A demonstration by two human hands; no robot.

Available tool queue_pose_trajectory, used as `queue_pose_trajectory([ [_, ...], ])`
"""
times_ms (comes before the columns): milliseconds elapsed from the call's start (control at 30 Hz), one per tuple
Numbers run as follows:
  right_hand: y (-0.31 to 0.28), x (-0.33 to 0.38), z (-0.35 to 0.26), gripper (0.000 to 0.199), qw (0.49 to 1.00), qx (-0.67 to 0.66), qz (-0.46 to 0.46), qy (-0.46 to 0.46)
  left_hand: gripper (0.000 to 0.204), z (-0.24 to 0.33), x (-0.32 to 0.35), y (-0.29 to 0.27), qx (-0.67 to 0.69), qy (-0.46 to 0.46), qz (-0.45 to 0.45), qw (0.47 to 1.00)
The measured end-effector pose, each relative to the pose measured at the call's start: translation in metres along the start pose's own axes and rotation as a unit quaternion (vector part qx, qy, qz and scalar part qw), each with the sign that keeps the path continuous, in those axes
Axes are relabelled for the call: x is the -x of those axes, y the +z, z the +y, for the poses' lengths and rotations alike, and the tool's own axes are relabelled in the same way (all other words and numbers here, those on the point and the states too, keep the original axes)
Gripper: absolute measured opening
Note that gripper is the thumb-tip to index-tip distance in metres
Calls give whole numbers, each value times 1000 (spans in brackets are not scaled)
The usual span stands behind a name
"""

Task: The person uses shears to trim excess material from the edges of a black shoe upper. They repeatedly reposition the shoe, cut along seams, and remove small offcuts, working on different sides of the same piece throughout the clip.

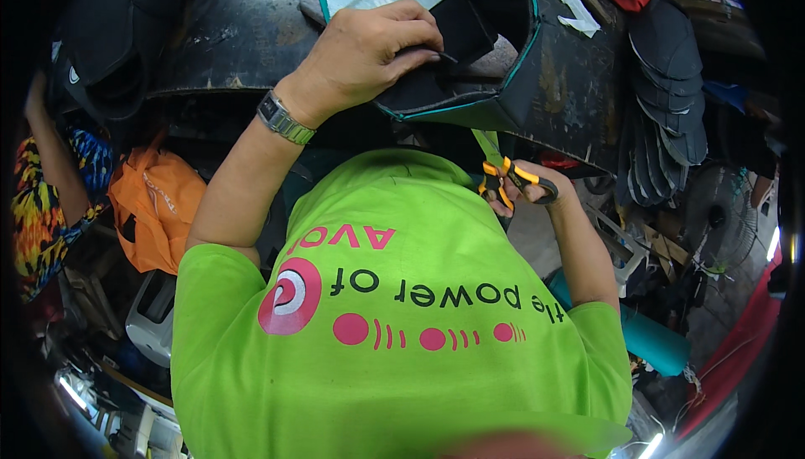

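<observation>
A black bag-like piece (pixel 503 113) with teal piping along its edges and a pale lining lies on the worn dark table, overhanging its near edge. My left hand (pixel 365 52), with a watch on the wrist, reaches over it. Thumb and fingers pinch a dark bit of its fabric near a black inner flap (pixel 464 30); the fingertips partly cover what they grip. Below the table edge, close to my body, my right hand (pixel 537 181) is closed round the yellow-and-black handles of a pair of scissors (pixel 504 172). Their blades point up toward the bag's underside, apart from the fabric as far as I can see.
The dark table (pixel 243 36) has a curved near edge. Stacked black curved panels (pixel 671 98) hang at its right, above a fan (pixel 719 216). Left are an orange bag (pixel 155 207) and another person's arm (pixel 57 153). A teal roll (pixel 658 342) lies lower right.
</observation>
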State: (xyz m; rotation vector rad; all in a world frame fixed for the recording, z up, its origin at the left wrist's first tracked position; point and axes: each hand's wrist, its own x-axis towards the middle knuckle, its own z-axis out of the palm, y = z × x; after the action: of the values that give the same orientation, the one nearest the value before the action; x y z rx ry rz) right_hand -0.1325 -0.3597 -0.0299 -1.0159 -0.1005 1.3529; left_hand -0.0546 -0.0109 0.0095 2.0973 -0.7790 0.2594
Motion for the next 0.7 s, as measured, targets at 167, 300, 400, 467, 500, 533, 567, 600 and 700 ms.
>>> queue_pose_trajectory([
  [167,-1,-26,-22,65,999,-19,-48,-11,15,0,0,0,-18,4,-3,1000],
  [300,-5,-29,-26,88,997,-40,-71,11,17,-4,4,0,12,7,7,1000],
  [400,-5,-26,-20,80,993,-97,-73,-12,19,-9,8,-2,54,46,25,997],
  [467,-5,-24,-16,81,990,-116,-77,-20,21,-14,10,-5,48,97,38,993],
  [500,-3,-24,-13,81,987,-133,-88,-26,23,-14,11,-4,81,106,37,990],
  [533,-2,-23,-10,81,983,-151,-102,-33,23,-15,12,-4,82,108,20,991],
  [567,3,-18,-6,79,985,-163,-38,-45,23,-15,13,-5,86,111,5,990],
  [600,3,-16,-6,79,986,-158,-30,-43,23,-15,14,-6,85,116,-11,989],
  [700,7,-10,-6,76,987,-146,-17,-62,21,-17,15,-7,89,150,-33,984],
])
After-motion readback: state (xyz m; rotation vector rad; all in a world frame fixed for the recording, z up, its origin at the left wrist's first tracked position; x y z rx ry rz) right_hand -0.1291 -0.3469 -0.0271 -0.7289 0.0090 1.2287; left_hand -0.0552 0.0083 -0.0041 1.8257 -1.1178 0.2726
